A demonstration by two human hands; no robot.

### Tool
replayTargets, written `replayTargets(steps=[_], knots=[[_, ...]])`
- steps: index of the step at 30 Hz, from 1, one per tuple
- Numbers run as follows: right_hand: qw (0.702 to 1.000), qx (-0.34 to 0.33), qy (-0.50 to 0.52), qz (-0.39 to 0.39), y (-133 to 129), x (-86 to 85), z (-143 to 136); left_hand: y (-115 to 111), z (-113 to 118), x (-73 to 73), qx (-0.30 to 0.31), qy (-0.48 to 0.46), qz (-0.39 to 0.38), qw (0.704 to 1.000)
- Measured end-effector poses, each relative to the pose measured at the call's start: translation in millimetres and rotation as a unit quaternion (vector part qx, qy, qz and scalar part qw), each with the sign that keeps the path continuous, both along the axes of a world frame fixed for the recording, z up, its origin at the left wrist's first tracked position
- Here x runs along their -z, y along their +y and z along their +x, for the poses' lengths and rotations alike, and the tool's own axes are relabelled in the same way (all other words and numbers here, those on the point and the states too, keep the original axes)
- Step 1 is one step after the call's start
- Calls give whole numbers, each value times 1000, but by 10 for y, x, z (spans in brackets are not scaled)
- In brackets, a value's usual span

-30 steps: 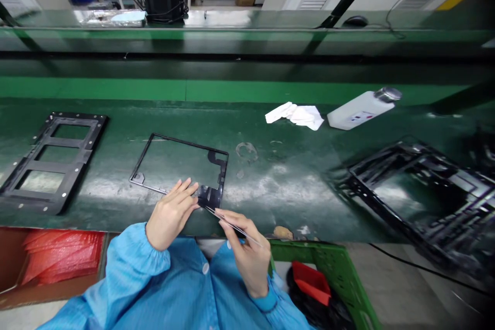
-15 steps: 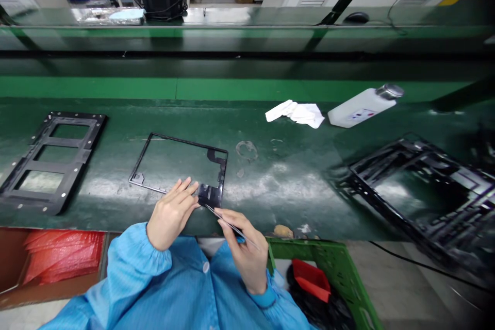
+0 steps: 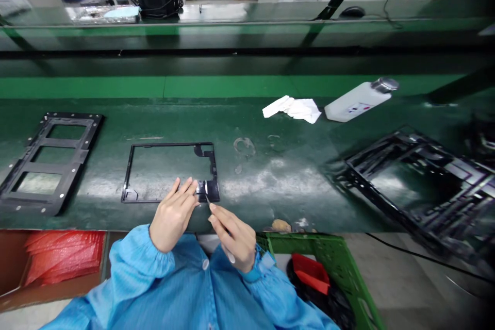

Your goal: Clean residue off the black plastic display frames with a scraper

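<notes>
A thin black rectangular frame (image 3: 127, 170) lies flat on the green bench, with a wide black plate (image 3: 212, 192) at its near right corner. My left hand (image 3: 175, 213) rests over the frame's near edge, fingers stretched out and lying flat beside that plate. Pinched in my right hand (image 3: 233, 234) is a pair of slim metal tweezers (image 3: 208, 198), whose tip reaches the plate. A pale strip shows on the plate just above the tip. My left hand covers part of the frame's near bar.
To the left lies a larger black fixture (image 3: 58, 142) with three openings. White wipes (image 3: 297, 109) and a white bottle (image 3: 356, 102) stand farther back. Black frames (image 3: 410, 185) are stacked at right. Below the edge are a green crate (image 3: 350, 268) and red bubble bags (image 3: 65, 258).
The frame has turned a little and now sits squarer to the bench edge. My right hand has shifted left, and the tweezers stand more upright. A pale strip now shows on the plate.
</notes>
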State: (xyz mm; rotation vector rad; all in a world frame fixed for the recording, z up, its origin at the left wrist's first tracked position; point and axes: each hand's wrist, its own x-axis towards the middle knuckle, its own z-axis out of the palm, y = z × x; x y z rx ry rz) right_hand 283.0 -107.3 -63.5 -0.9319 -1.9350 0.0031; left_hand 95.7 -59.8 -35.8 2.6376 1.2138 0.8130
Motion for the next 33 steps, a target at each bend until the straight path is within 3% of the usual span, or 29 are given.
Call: replayTargets(steps=[10,19,22,28,31,33], knots=[[982,38,174,-57,-100,129,7,0,6,-19,-13,-17,-17,1000],[962,29,245,-115,-159,81,-54,0,8,-47,-22,-31,-44,998],[935,35,317,-155,-152,-44,-112,37,51,-128,-19,-30,-34,999],[833,60,464,-295,-140,-258,-136,57,115,-253,42,-20,35,998],[800,77,512,-304,-116,-251,-61,88,73,-268,-17,-17,53,998],[807,80,513,-282,-99,-230,-16,144,40,-276,-68,-15,48,996]])
